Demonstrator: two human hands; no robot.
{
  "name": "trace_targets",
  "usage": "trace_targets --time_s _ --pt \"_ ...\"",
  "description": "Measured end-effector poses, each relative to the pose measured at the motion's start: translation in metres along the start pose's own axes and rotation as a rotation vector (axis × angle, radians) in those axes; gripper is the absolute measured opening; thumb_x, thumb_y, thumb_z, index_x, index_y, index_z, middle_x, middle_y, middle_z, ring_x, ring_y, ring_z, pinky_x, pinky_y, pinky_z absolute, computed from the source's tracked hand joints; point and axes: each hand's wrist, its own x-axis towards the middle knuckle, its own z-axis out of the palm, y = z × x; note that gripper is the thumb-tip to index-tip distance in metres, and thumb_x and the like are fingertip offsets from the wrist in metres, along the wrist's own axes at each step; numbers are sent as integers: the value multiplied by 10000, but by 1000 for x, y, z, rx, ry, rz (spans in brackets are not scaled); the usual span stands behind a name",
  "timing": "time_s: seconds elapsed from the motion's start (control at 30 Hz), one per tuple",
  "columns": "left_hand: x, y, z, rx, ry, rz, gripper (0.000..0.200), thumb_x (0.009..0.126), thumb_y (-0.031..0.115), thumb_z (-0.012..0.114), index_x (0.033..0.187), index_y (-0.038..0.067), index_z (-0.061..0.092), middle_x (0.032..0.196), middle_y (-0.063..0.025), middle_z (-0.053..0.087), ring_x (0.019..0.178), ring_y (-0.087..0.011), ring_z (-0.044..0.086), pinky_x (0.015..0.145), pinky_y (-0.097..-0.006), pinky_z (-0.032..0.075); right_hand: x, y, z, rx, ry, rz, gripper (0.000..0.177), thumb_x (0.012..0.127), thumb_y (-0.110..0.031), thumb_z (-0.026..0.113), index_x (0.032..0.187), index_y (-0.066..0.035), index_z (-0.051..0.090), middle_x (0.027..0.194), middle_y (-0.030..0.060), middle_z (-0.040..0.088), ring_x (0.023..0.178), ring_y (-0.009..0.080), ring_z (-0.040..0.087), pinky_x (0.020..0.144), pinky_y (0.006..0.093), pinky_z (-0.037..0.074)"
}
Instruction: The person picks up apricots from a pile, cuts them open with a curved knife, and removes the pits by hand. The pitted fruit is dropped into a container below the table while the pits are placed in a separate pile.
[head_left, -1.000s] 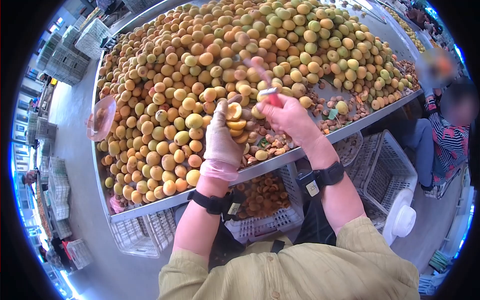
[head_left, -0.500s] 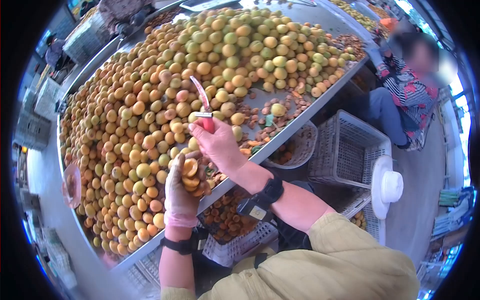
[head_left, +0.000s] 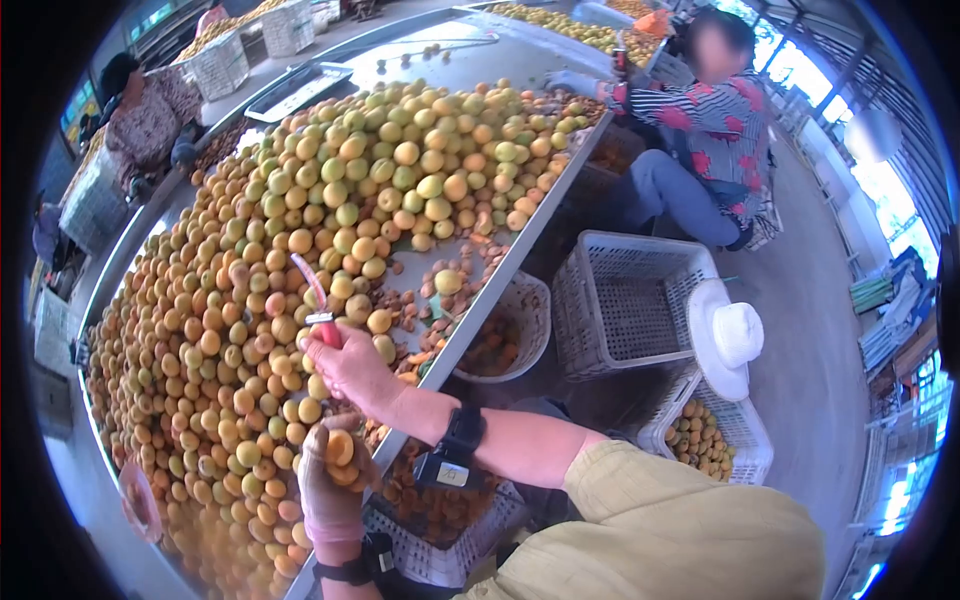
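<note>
My right hand (head_left: 358, 372) is closed around the red handle of a small curved knife (head_left: 327, 331), its blade pointing up and away over the fruit. Below it, near the table's metal edge, my gloved left hand (head_left: 322, 475) cups cut apricot halves (head_left: 341, 447) with orange flesh. A large heap of whole apricots (head_left: 345, 190), yellow, green and orange, covers much of the metal table. Pits and scraps (head_left: 400, 300) lie on the table just beyond my right hand. Under the edge, a white plastic crate (head_left: 440, 568) holds many apricot halves.
A round basket (head_left: 540, 335) with cut fruit stands below the table edge. Beside it are a grey crate (head_left: 640, 340), a white hat (head_left: 735, 335) and a crate of whole apricots (head_left: 700, 440). One co-worker (head_left: 700, 140) sits at the right, another (head_left: 150, 120) at far left.
The view has swung to the right and upward, so the table and both hands appear further left and lower. My hands keep hold of the knife and apricot halves.
</note>
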Motion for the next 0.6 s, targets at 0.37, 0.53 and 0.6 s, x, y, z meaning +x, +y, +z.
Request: trace_targets --time_s 0.37,0.53,0.6 --pt "-10 -3 -5 236 -354 -246 656 689 460 706 1051 -75 592 805 -139 631 618 -209 612 526 -267 494 4 -6 -5 -26 26 -53 141 919 -204 589 866 -89 527 591 -39 465 420 44 391 356 213 293" --pt "-14 4 1 261 -333 -258 624 676 449 687 1000 -79 607 787 -142 631 613 -208 610 536 -265 497 4 -10 -7 -25 26 -56 148 918 -198 592 845 -96 514 590 -45 456 418 42 393 349 216 297" --pt "-15 7 0 205 -298 -177 618 674 459 668 977 -77 612 766 -137 630 598 -199 606 530 -258 490 2 -17 -7 -41 42 -57 145 926 -195 583 839 -100 515 588 -54 445 425 37 385 360 207 300"
